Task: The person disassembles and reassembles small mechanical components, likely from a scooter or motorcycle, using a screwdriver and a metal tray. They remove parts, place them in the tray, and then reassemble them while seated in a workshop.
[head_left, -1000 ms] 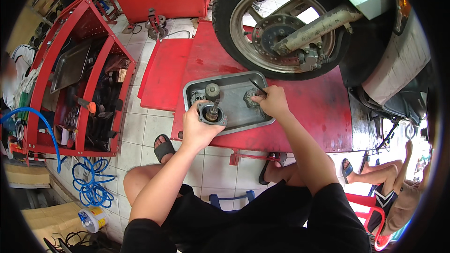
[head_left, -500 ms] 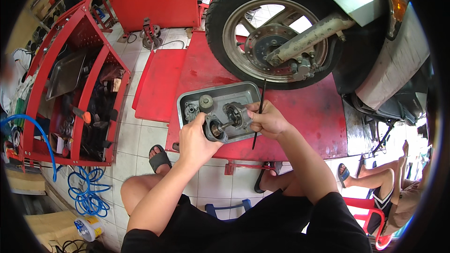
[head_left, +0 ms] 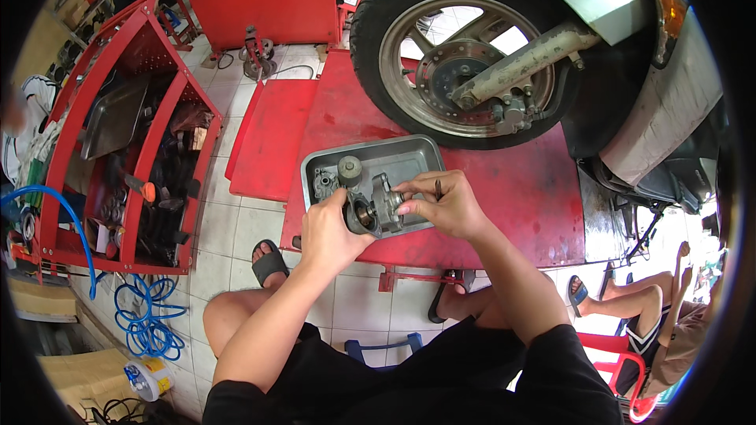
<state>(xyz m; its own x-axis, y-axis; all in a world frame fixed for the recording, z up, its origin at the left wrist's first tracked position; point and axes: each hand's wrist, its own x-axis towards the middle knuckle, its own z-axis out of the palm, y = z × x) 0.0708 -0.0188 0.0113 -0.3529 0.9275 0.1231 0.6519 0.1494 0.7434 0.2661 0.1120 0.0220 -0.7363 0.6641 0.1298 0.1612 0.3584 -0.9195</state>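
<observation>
My left hand (head_left: 331,240) grips a round metal housing (head_left: 361,216) with a shaft in it, over the front of the steel tray (head_left: 432,154). My right hand (head_left: 445,208) pinches a metal end cover (head_left: 387,201) right up against the housing's open end; a thin dark tool (head_left: 438,187) also sticks out between its fingers. Inside the tray, a metal cylinder (head_left: 350,167) stands behind the housing, beside small metal parts (head_left: 323,182) at the left. The tray rests on a red metal platform (head_left: 520,212).
A motorcycle front wheel (head_left: 378,71) is just behind the tray. A red tool cart (head_left: 146,161) stands left, a red cabinet (head_left: 264,0) behind. Coiled blue hose (head_left: 150,315) and a bucket (head_left: 150,378) lie lower left. A seated co-worker (head_left: 669,323) is at lower right.
My right hand lifted the cover from the tray and moved it left against the housing, whose shaft now points into it. The dark tool has turned and is mostly hidden by the fingers.
</observation>
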